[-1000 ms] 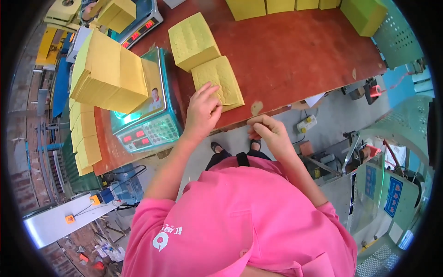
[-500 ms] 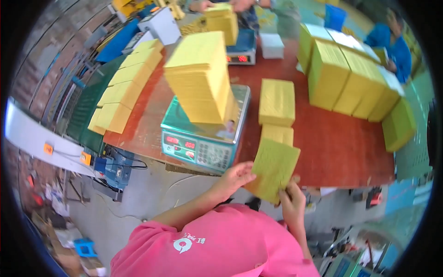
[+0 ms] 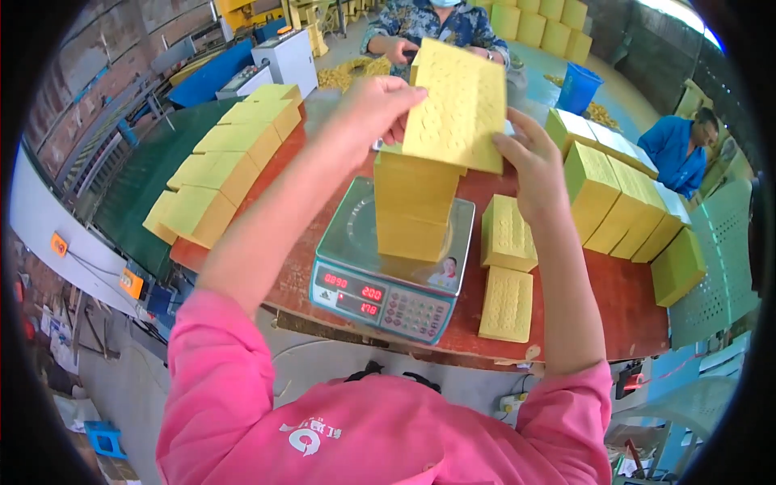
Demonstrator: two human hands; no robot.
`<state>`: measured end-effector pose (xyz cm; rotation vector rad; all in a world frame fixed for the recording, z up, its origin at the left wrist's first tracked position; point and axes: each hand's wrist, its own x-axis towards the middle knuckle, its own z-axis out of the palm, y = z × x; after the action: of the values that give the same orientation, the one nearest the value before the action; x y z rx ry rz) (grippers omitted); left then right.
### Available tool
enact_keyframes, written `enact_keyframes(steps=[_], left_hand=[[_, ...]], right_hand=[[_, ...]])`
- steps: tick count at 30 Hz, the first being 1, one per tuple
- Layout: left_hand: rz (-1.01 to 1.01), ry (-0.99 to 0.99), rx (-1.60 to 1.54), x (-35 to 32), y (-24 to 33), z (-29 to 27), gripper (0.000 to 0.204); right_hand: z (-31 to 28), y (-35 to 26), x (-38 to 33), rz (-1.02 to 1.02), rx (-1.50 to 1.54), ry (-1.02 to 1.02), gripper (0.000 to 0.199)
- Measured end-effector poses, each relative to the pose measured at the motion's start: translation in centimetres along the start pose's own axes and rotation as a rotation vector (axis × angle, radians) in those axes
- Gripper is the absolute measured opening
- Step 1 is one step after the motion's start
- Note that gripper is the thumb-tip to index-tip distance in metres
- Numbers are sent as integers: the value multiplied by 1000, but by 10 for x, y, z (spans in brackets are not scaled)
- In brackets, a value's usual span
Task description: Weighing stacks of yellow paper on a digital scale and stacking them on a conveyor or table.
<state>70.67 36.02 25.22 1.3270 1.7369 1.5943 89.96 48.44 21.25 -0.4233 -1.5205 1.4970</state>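
Observation:
My left hand [image 3: 373, 107] and my right hand [image 3: 532, 166] hold a yellow dimpled sheet [image 3: 458, 105] by its two sides, raised above a tall stack of the same yellow sheets [image 3: 414, 206]. That stack stands on the platform of a green electronic scale [image 3: 388, 271] with red lit digits. Right of the scale, a short stack of yellow sheets [image 3: 508, 234] and a single flat sheet [image 3: 506, 303] lie on the red-brown table [image 3: 602, 311]. Both my sleeves are pink.
Yellow stacks [image 3: 222, 166] line the table's left side and taller yellow blocks [image 3: 622, 206] its right. A person in a patterned shirt [image 3: 428, 24] works across the table; another in blue [image 3: 675, 149] sits at the right. A blue bin [image 3: 578, 87] stands behind.
Both hands have lifted the yellow sheet from the table's near edge up over the stack on the scale. My head has tilted up, so the view now shows more of the far side.

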Motion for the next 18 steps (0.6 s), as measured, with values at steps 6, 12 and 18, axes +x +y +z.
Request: enact_keyframes(steps=[6,12,18], left_hand=[[-251,-93,121,47,-46,-35,28],[-271,-160,95,45,-74,-42,26],[-263,-140,47,33,-73,-38,27]], right_hand=[[20,33,40,192,-170,-97,52],[20,45,33,135,-283,-91,48],[22,52,25,62,-346,-80,45]])
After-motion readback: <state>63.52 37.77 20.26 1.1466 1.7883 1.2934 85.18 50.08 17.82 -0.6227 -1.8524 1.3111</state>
